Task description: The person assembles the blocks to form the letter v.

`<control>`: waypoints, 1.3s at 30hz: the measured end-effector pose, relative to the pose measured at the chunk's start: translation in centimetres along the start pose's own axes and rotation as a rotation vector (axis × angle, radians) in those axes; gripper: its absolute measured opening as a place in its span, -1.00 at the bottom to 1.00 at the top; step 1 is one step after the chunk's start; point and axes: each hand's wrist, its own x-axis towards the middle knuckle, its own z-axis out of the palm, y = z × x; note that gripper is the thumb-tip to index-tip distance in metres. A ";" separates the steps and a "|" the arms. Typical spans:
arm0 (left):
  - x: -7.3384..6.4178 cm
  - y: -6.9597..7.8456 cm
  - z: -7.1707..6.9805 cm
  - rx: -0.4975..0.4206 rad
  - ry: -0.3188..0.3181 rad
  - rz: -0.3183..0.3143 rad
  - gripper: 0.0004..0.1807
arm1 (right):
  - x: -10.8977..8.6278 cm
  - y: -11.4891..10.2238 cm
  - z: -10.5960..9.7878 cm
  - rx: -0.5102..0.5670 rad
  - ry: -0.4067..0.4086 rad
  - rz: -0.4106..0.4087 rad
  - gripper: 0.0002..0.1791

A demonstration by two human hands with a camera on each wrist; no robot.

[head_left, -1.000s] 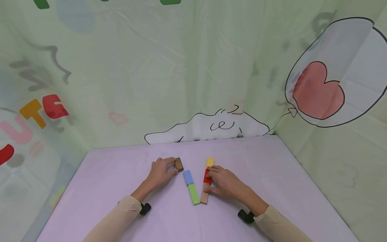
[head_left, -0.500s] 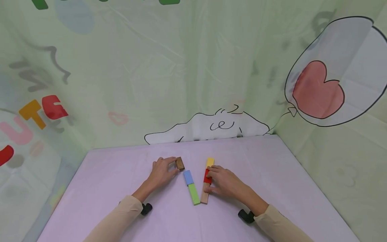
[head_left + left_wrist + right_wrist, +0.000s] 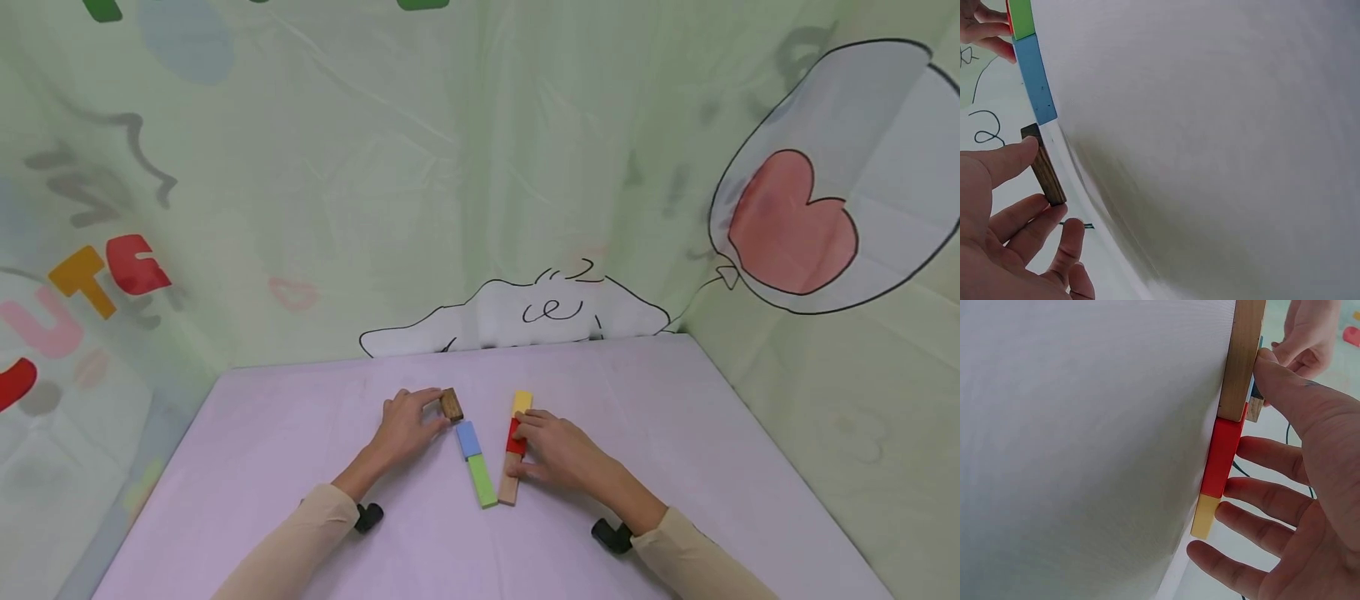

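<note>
My left hand (image 3: 405,428) pinches a dark brown wooden block (image 3: 452,405) between thumb and fingertips; the left wrist view shows the thumb (image 3: 1013,164) at one end of it and fingertips at the other. Just nearer me lies a blue block (image 3: 468,440), end to end with a green block (image 3: 483,483). A second slanted row holds a yellow block (image 3: 522,402), a red block (image 3: 515,437) and a tan wooden block (image 3: 509,485). My right hand (image 3: 564,452) rests against this row, extended fingers along the red and yellow blocks, thumb (image 3: 1269,365) at the tan one.
A pale lilac cloth (image 3: 660,433) covers the table. Behind it hangs a printed curtain (image 3: 337,208) that meets the table's back edge. The two rows almost meet at their near ends and spread apart toward the back. A black camera mount (image 3: 613,536) sits at the right wrist.
My left hand has moved slightly to the right with the dark brown block, bringing it closer in line with the blue block. The right hand and the other blocks stay put.
</note>
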 end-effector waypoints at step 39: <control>0.3 0.8 0.6 -0.029 -0.035 0.024 -0.48 | 0.1 0.1 0.1 0.013 -0.020 0.029 -0.37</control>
